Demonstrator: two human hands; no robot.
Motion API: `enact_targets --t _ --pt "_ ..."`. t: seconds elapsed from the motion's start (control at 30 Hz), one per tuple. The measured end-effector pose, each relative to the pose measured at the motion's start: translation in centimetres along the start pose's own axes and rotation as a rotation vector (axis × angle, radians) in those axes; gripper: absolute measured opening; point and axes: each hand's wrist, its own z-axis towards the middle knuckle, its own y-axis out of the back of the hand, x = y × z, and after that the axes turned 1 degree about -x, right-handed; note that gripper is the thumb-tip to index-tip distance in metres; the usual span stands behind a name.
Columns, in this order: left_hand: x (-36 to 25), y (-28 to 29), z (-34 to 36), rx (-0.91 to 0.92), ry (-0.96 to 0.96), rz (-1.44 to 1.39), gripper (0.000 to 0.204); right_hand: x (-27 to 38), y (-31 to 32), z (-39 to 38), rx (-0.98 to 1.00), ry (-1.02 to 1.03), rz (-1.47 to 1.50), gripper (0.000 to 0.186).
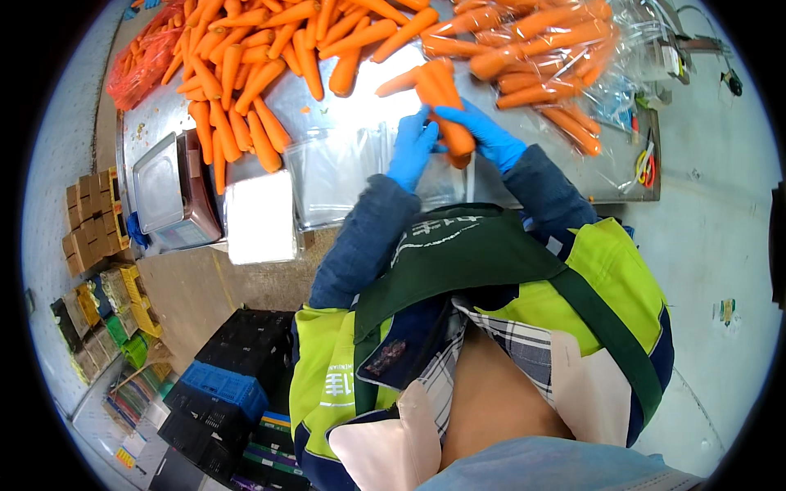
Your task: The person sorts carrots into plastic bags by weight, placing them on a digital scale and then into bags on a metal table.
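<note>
In front of me a small bunch of carrots (446,114) lies between my two blue-gloved hands. My left hand (413,147) closes against the bunch's left side, its fingertips at the carrots. From the right, my right hand (487,135) grips the same bunch, with fingers laid over the top. Whether a clear bag surrounds these carrots I cannot tell. Flat clear plastic bags (332,176) lie just left of my left hand. Beyond them spreads a big heap of loose carrots (262,74). Clear bags filled with carrots (544,49) are piled at the right.
A weighing scale (164,192) stands at the table's left edge, beside a shiny white sheet or packet (260,217). Scissors (646,168) with red and yellow handles lie at the right edge. A red mesh sack (139,74) is far left. Black crates (246,352) stand behind on the floor.
</note>
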Motion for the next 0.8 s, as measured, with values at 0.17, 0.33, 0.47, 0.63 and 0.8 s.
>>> enact_targets --t 0.17,0.33,0.47,0.63,0.8 --pt "2.2 -1.4 -2.0 -0.012 0.137 0.617 0.041 -1.0 6.1 -5.7 -0.142 0.214 -0.385 0.080" --pt "7.5 -5.2 -3.2 -0.112 0.117 1.153 0.052 -0.7 8.2 -9.2 -0.166 0.270 -0.929 0.092" --pt "9.6 -3.3 -3.6 -0.274 -0.163 0.878 0.028 -0.5 8.4 -9.8 -0.146 0.236 -1.134 0.091" --pt "9.5 -3.2 -3.8 -0.325 -0.094 0.949 0.018 -0.8 7.5 -9.4 -0.084 0.313 -1.419 0.093" --pt "6.0 -3.2 -4.9 -0.439 -0.442 0.742 0.010 0.5 4.8 -8.1 0.158 0.218 -1.761 0.097"
